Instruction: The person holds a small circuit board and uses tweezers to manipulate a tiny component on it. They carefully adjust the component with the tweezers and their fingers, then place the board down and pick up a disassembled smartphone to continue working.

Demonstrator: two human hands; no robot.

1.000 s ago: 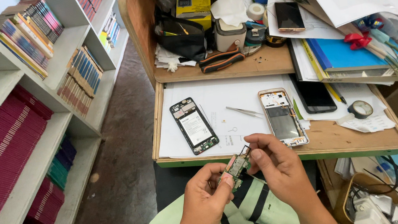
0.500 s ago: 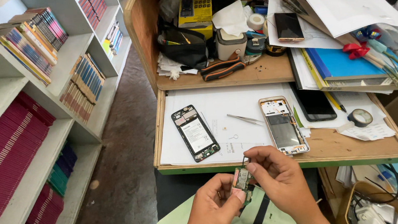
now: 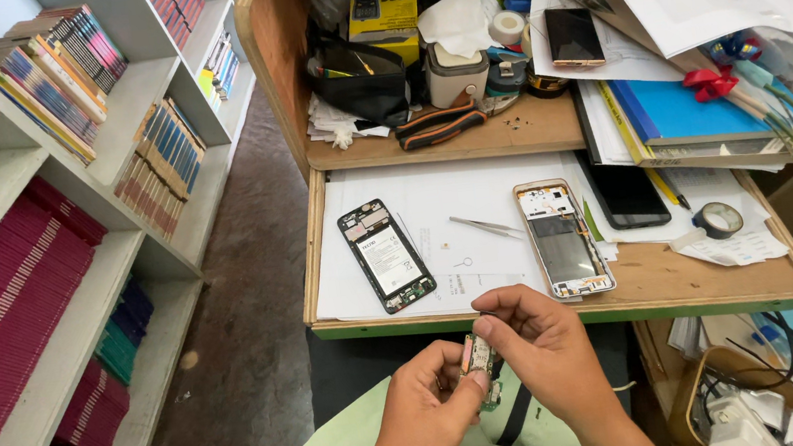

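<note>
We note both hands low in front of the wooden desk tray (image 3: 548, 307), above the lap. The left hand (image 3: 428, 419) and right hand (image 3: 545, 351) pinch a small circuit board (image 3: 479, 362) between fingertips, closed on it from both sides. On white paper behind lie an opened phone (image 3: 386, 254), tweezers (image 3: 486, 227) and a phone frame (image 3: 562, 238).

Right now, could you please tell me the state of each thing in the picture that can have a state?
left hand: closed on the small circuit board
right hand: pinching the board from above
small circuit board: held over the lap, off the tray
black phone: opened, lying flat on white paper
white phone frame: opened, lying flat
tweezers: lying loose, untouched
tape roll: lying flat
dark phone: screen off
</note>
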